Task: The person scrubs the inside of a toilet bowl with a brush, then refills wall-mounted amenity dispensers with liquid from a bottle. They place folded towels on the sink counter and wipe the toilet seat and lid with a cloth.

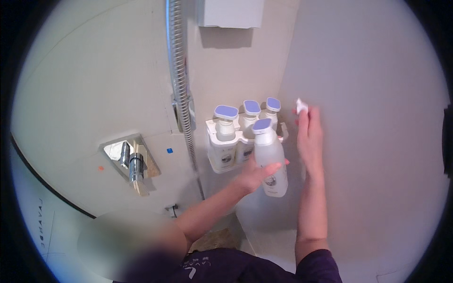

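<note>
My left hand (257, 175) is wrapped around a translucent white pump bottle (270, 159) with a lilac pump top, held in front of a wall rack. In the white plastic rack (213, 161) stand more pump bottles of the same kind: one at the left (225, 132), one in the middle (250, 120) and one at the right (272, 112). Higher and to the right, close to the side wall, my right hand (307, 123) pinches a small crumpled white piece of tissue or cloth (301, 105) in its fingertips.
A metal shower hose (180, 78) hangs left of the rack. A chrome shower mixer (136, 168) sits on a wall plate further left. Above the rack is a white box (231, 13). A small wall fitting (171, 209) is lower down. The pale side wall (375, 141) rises at the right.
</note>
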`<move>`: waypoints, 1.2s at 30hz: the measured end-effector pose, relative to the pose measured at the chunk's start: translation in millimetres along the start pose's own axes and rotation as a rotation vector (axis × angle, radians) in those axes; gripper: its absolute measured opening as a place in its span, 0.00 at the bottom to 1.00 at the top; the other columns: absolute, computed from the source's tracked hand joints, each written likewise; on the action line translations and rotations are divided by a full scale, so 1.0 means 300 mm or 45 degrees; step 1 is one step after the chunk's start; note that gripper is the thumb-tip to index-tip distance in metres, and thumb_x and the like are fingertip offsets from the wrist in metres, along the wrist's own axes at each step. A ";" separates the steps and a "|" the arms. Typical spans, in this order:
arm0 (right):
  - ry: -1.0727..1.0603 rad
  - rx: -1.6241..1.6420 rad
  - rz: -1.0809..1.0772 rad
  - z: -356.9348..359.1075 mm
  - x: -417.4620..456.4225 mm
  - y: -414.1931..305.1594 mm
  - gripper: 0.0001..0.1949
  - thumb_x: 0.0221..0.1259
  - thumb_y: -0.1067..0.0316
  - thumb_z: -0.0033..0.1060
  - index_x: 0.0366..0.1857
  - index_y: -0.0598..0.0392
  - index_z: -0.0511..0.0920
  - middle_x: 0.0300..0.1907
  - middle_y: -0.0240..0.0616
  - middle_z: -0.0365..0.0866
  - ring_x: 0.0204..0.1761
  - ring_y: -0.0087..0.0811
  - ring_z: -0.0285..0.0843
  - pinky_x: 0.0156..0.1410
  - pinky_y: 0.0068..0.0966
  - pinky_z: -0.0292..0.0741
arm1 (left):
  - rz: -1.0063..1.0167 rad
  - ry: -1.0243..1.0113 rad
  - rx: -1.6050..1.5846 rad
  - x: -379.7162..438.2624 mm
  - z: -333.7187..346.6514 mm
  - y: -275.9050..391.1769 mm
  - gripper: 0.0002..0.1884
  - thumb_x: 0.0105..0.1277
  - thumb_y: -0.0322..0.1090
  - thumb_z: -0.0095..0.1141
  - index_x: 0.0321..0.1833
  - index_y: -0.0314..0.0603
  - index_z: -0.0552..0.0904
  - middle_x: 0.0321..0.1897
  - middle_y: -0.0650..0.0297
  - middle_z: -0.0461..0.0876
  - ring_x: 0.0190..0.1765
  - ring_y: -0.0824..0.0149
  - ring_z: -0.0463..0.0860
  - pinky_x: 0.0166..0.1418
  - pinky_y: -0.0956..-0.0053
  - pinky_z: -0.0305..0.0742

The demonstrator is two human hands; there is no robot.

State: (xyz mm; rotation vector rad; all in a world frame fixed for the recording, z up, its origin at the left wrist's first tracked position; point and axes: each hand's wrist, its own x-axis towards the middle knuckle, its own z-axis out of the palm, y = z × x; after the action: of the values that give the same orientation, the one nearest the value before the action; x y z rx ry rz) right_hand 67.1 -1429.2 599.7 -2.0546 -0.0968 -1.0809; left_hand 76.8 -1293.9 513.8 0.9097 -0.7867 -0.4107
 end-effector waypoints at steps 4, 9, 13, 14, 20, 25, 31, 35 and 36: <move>-0.299 -0.279 -0.218 0.096 0.147 -0.058 0.09 0.64 0.62 0.40 0.37 0.56 0.67 0.29 0.46 0.76 0.35 0.47 0.73 0.37 0.41 0.70 | -0.036 0.016 -0.056 -0.016 0.021 0.004 0.30 0.57 0.34 0.56 0.61 0.39 0.58 0.45 0.60 0.72 0.48 0.67 0.76 0.53 0.69 0.70; -0.400 -0.702 -0.389 0.191 0.170 -0.042 0.09 0.64 0.60 0.39 0.34 0.54 0.65 0.27 0.45 0.75 0.34 0.47 0.72 0.36 0.43 0.70 | 0.007 -0.030 -0.075 0.000 0.017 0.011 0.30 0.59 0.35 0.53 0.63 0.39 0.57 0.44 0.56 0.76 0.50 0.66 0.74 0.55 0.67 0.68; -0.412 -0.763 -0.403 0.180 0.166 -0.046 0.09 0.64 0.60 0.39 0.35 0.54 0.64 0.27 0.46 0.75 0.34 0.46 0.73 0.35 0.43 0.71 | 0.063 0.022 0.074 -0.001 0.008 0.015 0.31 0.57 0.38 0.55 0.62 0.39 0.57 0.44 0.57 0.76 0.50 0.65 0.75 0.54 0.67 0.70; -0.425 -0.775 -0.384 0.180 0.164 -0.056 0.10 0.64 0.59 0.39 0.35 0.54 0.64 0.27 0.47 0.75 0.34 0.47 0.73 0.35 0.43 0.71 | 0.072 0.036 0.104 -0.004 0.005 0.005 0.32 0.57 0.38 0.56 0.61 0.39 0.57 0.44 0.57 0.76 0.49 0.65 0.76 0.53 0.67 0.70; 0.316 -0.781 -0.532 -0.018 0.279 -0.114 0.14 0.66 0.55 0.38 0.38 0.55 0.72 0.33 0.48 0.78 0.36 0.47 0.77 0.37 0.39 0.72 | 0.144 0.099 0.093 0.007 0.047 0.009 0.33 0.55 0.39 0.60 0.60 0.40 0.59 0.46 0.59 0.74 0.47 0.67 0.75 0.53 0.69 0.70; 0.520 -0.625 -1.002 -0.198 0.305 -0.428 0.09 0.66 0.62 0.43 0.37 0.56 0.69 0.21 0.38 0.68 0.21 0.29 0.66 0.27 0.26 0.65 | -0.119 0.229 -0.164 0.028 0.024 -0.017 0.33 0.55 0.41 0.60 0.61 0.40 0.59 0.48 0.57 0.73 0.50 0.66 0.74 0.56 0.68 0.68; 0.162 -0.349 -0.627 -0.336 -0.038 -0.443 0.04 0.58 0.73 0.49 0.28 0.57 0.68 0.17 0.28 0.63 0.19 0.20 0.60 0.21 0.19 0.59 | -0.026 0.047 0.498 -0.067 -0.106 0.044 0.36 0.52 0.43 0.64 0.59 0.36 0.61 0.49 0.57 0.71 0.54 0.65 0.71 0.59 0.68 0.65; -0.304 -0.390 -1.059 -0.206 -0.299 -0.445 0.08 0.36 0.68 0.61 0.19 0.47 0.70 0.20 0.25 0.73 0.22 0.27 0.68 0.20 0.23 0.67 | -0.155 0.023 0.680 -0.146 -0.170 0.077 0.37 0.50 0.42 0.65 0.59 0.35 0.61 0.50 0.57 0.71 0.54 0.64 0.71 0.59 0.68 0.65; -0.371 -0.381 -0.924 -0.192 -0.349 -0.463 0.07 0.38 0.65 0.61 0.22 0.46 0.72 0.24 0.24 0.74 0.23 0.26 0.69 0.21 0.21 0.67 | -0.174 -0.002 0.651 -0.143 -0.167 0.086 0.37 0.50 0.42 0.66 0.59 0.35 0.61 0.50 0.57 0.71 0.53 0.64 0.71 0.59 0.68 0.65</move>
State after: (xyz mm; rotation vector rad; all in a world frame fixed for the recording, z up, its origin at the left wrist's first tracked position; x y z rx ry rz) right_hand -93.1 -1344.5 627.5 -2.5156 -0.9364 -1.2517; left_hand 86.5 -1225.4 498.2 1.4457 -0.8496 -0.3330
